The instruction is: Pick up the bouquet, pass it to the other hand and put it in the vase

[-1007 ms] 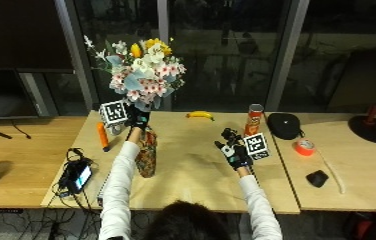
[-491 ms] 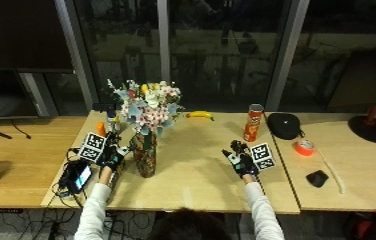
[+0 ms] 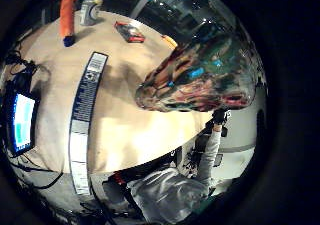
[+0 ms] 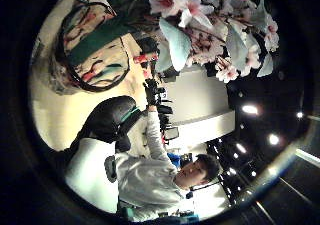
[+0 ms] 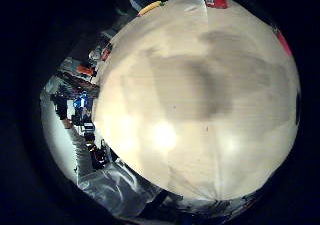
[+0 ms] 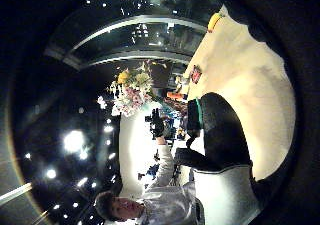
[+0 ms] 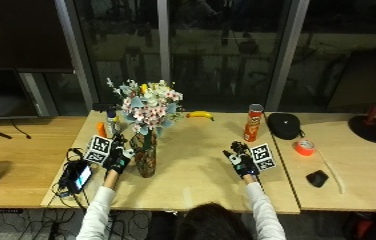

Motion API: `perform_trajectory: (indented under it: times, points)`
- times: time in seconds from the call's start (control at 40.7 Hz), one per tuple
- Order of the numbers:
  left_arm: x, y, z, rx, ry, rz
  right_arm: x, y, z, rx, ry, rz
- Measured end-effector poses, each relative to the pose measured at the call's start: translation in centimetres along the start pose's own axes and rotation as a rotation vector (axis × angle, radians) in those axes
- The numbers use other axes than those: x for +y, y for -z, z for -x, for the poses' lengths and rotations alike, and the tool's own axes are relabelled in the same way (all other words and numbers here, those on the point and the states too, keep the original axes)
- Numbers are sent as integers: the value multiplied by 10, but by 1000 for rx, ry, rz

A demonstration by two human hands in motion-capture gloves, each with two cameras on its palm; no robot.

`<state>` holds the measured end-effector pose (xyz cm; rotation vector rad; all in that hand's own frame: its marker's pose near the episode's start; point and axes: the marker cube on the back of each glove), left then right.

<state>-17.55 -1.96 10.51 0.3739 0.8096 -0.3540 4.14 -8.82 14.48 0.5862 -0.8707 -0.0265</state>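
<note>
Our left hand (image 7: 116, 161) rests just beside the vase (image 7: 145, 155), at its 9 o'clock, fingers relaxed, holding nothing. The bouquet (image 7: 149, 107) stands upright in the vase, blooms up. Our right hand (image 7: 241, 161) lies open on the counter (image 7: 194, 175).

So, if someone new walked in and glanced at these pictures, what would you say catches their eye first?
Probably the bouquet of pink, white and yellow flowers, standing upright in the patterned vase on the light wooden table. Next, the two black-gloved hands: the left hand sits right beside the vase, while the right hand hovers apart over bare tabletop. Farther back, a red tube can and a banana stand out.
</note>
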Motion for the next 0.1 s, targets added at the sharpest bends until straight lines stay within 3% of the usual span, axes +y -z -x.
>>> perform_trajectory:
  times: [0.098]
  points:
    - [2,-3,0,-33,-8,24,-7,1,-3,55,10,-31]
